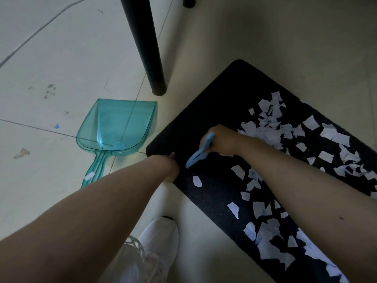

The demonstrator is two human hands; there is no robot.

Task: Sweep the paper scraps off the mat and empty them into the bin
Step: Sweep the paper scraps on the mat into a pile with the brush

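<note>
A dark mat (212,111) lies on the floor, strewn with several white paper scraps (267,127). My right hand (222,139) grips a light blue hand brush (201,153) over the mat's near-left part; its bristle end is hidden under the hand. My left hand (172,170) holds the mat's left edge near the corner, its fingers mostly hidden under the edge. A clear teal dustpan (116,127) lies on the tiles left of the mat, mouth pointing away, with one paper scrap (89,176) on its handle. No bin is in view.
A black table leg (146,50) stands on the floor just beyond the dustpan and the mat's corner. A second dark leg (188,2) shows at the top edge. My white shoe (157,248) is at the bottom, beside the mat's near edge.
</note>
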